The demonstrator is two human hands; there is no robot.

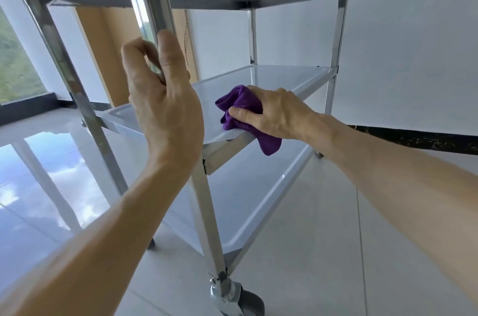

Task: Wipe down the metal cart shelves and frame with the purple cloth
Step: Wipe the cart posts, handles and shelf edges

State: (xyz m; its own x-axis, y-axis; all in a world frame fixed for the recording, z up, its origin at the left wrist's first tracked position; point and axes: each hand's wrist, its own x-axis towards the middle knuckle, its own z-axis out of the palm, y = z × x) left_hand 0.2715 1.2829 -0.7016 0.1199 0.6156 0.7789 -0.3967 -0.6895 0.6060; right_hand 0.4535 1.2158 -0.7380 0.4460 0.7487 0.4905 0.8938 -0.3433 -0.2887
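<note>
A shiny metal cart stands right in front of me on castors. My left hand (165,98) is wrapped around its near upright post (152,2), just above the middle shelf (284,77). My right hand (274,114) holds a bunched purple cloth (240,106) and presses it on the front edge of the middle shelf, near the front corner. A flap of the cloth hangs over the rim. The upper shelf (232,0) is above my hands and the bottom shelf (232,199) lies below.
A castor wheel (243,300) sits under the near post on glossy pale floor tiles (323,251). A white wall (413,44) with a dark skirting strip is behind the cart. A window (15,67) and a tan door frame are at the left.
</note>
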